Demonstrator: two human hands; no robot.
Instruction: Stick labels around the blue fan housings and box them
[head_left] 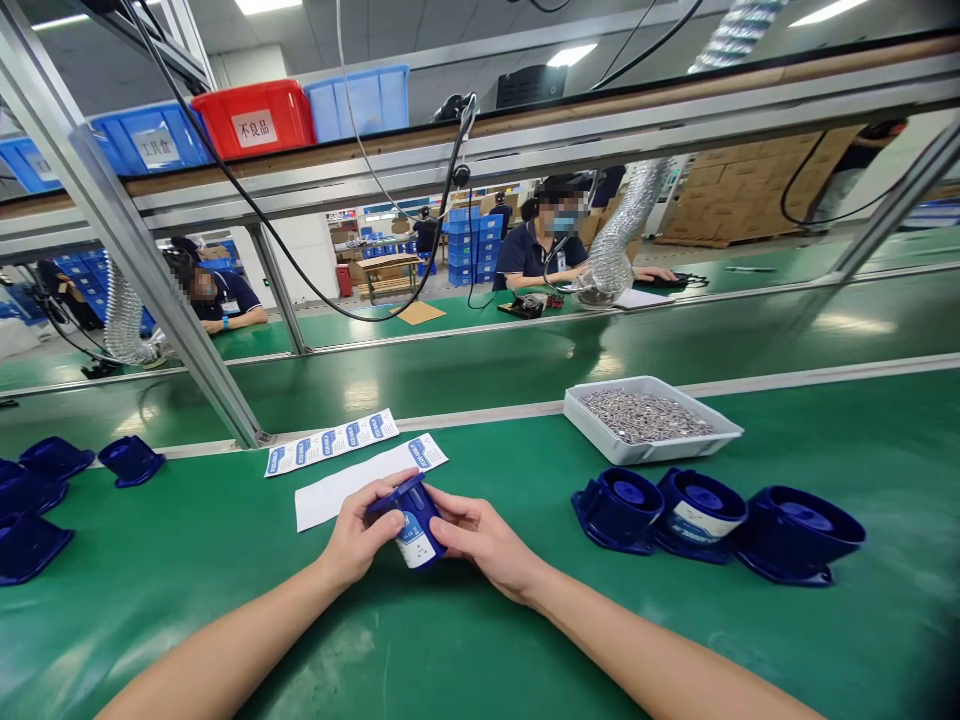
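Both my hands hold one dark blue plastic cup-shaped part with a white label on its side, just above the green bench. My left hand wraps its left side with fingers curled over the top. My right hand grips its right side, thumb pressed near the label. Just behind the part lie a white backing strip and a sheet of blue-and-white labels.
Three more blue parts lie in a row to the right, and several lie at the left edge. A white tray of small metal pieces sits behind them. A slanted metal post stands at left. Two people sit across the line.
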